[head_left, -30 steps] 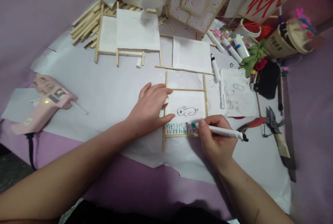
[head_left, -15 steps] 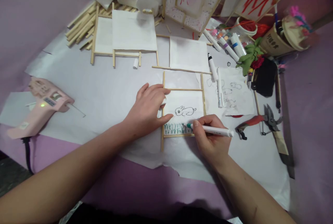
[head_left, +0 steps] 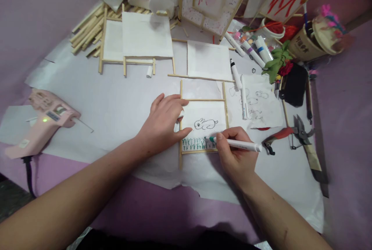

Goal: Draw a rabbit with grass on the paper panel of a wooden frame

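Note:
My right hand (head_left: 236, 151) is closed round a white marker (head_left: 242, 144). The marker's green tip meets the white paper (head_left: 203, 110), which is set in a frame of thin wooden sticks (head_left: 180, 161). On this paper are a black outline of a rabbit (head_left: 205, 124) and rows of green grass strokes (head_left: 193, 143) below it. My left hand (head_left: 167, 120) lies over the frame's left stick, thumb and fingers spread, fingertips on the paper's edge. Something small and whitish shows beneath its fingers; I cannot make out what it is.
A pink glue gun (head_left: 48, 116) lies at left. Behind are stick frames with white paper (head_left: 148, 35) and loose sticks (head_left: 87, 35). At right are capped markers (head_left: 236, 74), a sheet with rabbit sketches (head_left: 261, 105), pruning shears (head_left: 302, 132) and a knife (head_left: 316, 165).
The whole view has shifted slightly. Both hands keep nearly the same places, and the marker's tip stays among the green strokes.

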Motion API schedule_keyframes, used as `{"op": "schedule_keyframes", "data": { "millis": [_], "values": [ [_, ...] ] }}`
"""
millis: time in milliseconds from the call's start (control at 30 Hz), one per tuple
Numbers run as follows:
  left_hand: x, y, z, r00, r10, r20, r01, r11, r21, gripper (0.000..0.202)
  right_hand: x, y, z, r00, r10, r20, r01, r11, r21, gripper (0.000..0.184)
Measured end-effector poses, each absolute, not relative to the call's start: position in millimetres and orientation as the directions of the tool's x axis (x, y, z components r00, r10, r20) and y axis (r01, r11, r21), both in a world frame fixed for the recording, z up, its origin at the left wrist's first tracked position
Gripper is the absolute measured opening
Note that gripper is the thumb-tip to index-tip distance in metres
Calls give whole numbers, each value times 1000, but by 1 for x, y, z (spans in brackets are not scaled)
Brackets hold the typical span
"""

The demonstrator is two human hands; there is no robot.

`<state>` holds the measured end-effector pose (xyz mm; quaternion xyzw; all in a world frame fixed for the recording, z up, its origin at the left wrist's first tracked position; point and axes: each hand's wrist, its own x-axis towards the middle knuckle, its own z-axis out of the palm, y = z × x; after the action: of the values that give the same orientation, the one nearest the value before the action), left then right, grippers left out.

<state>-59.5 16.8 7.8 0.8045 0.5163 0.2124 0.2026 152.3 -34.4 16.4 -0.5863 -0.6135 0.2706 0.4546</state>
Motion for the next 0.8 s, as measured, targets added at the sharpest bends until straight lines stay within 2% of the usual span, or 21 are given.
{"op": "schedule_keyframes", "data": {
  "millis": [133,400,800],
  "values": [
    [-59,17,8,379,915,139,751,-392,532,55,157,-34,18,105,959,265,449,192,-873,17],
    [-60,18,5,384,911,152,749,-404,525,54,164,-43,15,192,965,180,382,96,-919,16],
    [-61,18,5,388,908,158,750,-411,518,55,161,-43,13,152,957,246,444,157,-882,17]
  ]
}}
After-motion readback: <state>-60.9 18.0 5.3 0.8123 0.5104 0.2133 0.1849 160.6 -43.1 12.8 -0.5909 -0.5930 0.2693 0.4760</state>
